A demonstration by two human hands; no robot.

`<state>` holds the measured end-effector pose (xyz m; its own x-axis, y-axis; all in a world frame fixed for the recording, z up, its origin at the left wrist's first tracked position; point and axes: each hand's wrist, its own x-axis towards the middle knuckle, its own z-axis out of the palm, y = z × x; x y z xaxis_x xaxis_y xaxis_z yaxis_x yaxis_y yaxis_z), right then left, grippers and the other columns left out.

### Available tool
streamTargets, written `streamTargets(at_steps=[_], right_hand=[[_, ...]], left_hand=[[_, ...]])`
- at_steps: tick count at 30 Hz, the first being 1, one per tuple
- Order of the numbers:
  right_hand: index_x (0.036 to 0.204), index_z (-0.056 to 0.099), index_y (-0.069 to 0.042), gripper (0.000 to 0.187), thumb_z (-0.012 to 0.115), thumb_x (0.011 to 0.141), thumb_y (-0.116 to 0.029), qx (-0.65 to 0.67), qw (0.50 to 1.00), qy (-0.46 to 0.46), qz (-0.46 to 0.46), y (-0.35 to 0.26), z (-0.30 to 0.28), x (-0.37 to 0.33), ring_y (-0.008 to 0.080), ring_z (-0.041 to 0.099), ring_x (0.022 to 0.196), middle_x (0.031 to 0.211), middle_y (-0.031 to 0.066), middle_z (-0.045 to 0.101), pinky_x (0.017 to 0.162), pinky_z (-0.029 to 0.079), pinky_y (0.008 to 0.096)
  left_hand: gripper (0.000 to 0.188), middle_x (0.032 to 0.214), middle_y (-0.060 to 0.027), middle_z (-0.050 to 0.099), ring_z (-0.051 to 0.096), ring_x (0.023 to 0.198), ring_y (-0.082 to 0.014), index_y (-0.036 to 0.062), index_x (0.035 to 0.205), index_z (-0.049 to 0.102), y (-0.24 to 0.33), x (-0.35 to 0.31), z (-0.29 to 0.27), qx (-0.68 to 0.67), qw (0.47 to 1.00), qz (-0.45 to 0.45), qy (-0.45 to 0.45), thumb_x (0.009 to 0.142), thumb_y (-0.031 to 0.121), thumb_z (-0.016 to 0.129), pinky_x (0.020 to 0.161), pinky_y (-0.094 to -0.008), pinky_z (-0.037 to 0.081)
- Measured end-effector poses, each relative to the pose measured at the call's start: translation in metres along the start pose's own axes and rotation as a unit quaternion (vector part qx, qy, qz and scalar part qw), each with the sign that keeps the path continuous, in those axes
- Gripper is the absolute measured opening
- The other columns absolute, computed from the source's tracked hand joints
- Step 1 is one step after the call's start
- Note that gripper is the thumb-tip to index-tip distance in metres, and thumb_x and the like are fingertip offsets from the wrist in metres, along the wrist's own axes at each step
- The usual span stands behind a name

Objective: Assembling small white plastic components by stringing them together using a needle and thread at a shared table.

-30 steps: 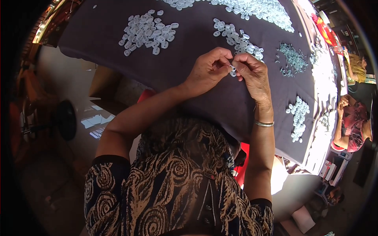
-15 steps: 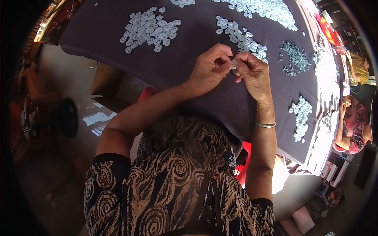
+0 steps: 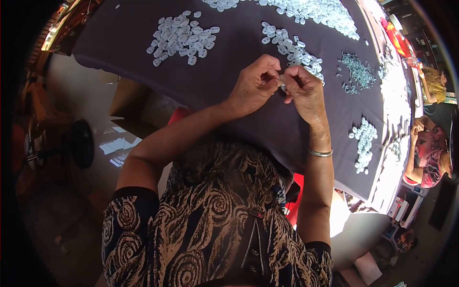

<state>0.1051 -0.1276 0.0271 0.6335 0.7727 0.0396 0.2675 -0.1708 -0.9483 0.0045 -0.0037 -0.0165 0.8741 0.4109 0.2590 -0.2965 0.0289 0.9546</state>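
Close together over the dark tablecloth, my left hand and my right hand meet at their fingertips. Both are closed in a pinch on a small white plastic piece, mostly hidden by the fingers. Just beyond my right hand lies a loose strip of small white oval plastic pieces with holes in them. A larger heap of similar white pieces sits to the left. On the right is a pile of small grey-green screw-like parts, and nearer the table edge a small cluster of white pieces.
A big spread of white pieces covers the far side of the table. Below its left edge stands an open cardboard box on the floor. Other people sit along the right, one in a red patterned top. Bright sunlight washes out the table's right side.
The view has shifted slightly. My hands stay pinched together, with small movements of the right fingers; nothing on the table has visibly been moved.
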Motion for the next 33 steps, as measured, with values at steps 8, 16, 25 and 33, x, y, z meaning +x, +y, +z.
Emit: streamTargets(at_steps=[8, 16, 25, 33], right_hand=[[0.094, 0.063, -0.003, 0.01, 0.06, 0.091, -0.012, 0.06, 0.996, 0.049, 0.042, -0.009, -0.008, 0.001, 0.0022, 0.045, 0.054, 0.07, -0.0026, 0.054, 0.044, 0.038, 0.0171], [0.096, 0.063, -0.001, 0.01, 0.062, 0.086, -0.001, -0.089, 0.988, 0.016, -0.123, 0.006, -0.022, -0.003, 0.0058, 0.051, 0.064, 0.077, -0.0008, 0.059, 0.058, 0.043, 0.0219], [0.098, 0.061, -0.004, 0.022, 0.063, 0.078, 0.006, -0.268, 0.951, -0.045, -0.148, -0.008, -0.011, -0.009, 0.0198, 0.059, 0.07, 0.082, 0.0067, 0.055, 0.064, 0.046, 0.0317], [0.096, 0.061, -0.004, 0.027, 0.064, 0.074, 0.011, -0.206, 0.968, 0.001, -0.14, -0.004, -0.006, -0.008, 0.0156, 0.06, 0.071, 0.085, 0.006, 0.058, 0.063, 0.048, 0.0278]], left_hand=[[0.025, 0.082, -0.0018, 0.057, 0.051, 0.07, -0.003, 0.003, 0.105, 0.049, 0.01, 0.002, -0.003, 0.038, 0.999, 0.001, 0.027, 0.083, -0.004, 0.06, 0.062, -0.0183, 0.045], [0.026, 0.082, -0.0003, 0.058, 0.051, 0.068, -0.0019, 0.0047, 0.106, 0.05, 0.009, 0.006, -0.008, 0.069, 0.996, 0.028, 0.04, 0.083, -0.004, 0.061, 0.06, -0.0175, 0.046], [0.025, 0.083, 0.0014, 0.058, 0.051, 0.068, -0.0009, 0.0059, 0.107, 0.051, 0.003, 0.006, -0.011, 0.067, 0.996, 0.043, 0.039, 0.085, -0.002, 0.061, 0.058, -0.0181, 0.047], [0.024, 0.083, 0.0017, 0.057, 0.05, 0.068, -0.0011, 0.0059, 0.104, 0.052, 0.001, 0.007, -0.012, 0.054, 0.996, 0.044, 0.047, 0.084, -0.002, 0.061, 0.057, -0.0184, 0.047]])
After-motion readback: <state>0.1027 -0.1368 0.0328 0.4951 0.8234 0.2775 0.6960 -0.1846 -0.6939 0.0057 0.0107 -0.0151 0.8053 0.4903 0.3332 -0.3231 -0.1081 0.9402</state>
